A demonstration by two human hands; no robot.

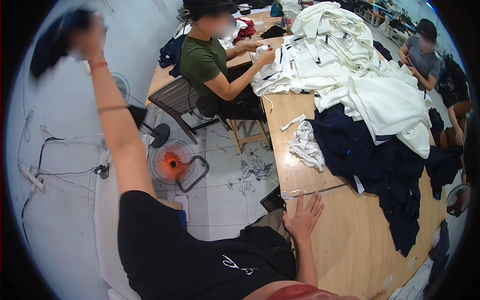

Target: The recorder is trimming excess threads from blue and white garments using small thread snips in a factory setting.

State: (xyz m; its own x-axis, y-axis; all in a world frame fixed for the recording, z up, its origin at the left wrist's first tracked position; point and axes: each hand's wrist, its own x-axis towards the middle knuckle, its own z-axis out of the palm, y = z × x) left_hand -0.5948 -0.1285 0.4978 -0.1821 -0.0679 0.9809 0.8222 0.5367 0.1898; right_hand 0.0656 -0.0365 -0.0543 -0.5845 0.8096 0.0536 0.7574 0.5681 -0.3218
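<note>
R hand [302,217] flat on table [350,235] edge, fingers apart; L hand [82,37] raised, blurred, grip unclear

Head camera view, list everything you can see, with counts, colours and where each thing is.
Wooden table: one, tan, right half.
White garments: one heap, table's far end.
Navy garments: one heap, table middle.
White strips: one bundle, table's left edge.
Floor fan: one, orange centre, tiled floor.
Chair: one, grey, left of table.
Seated co-workers: two, green shirt far left, grey shirt far right.
Left hand: raised, holding dark cloth.
Right hand: flat on table edge.
</note>
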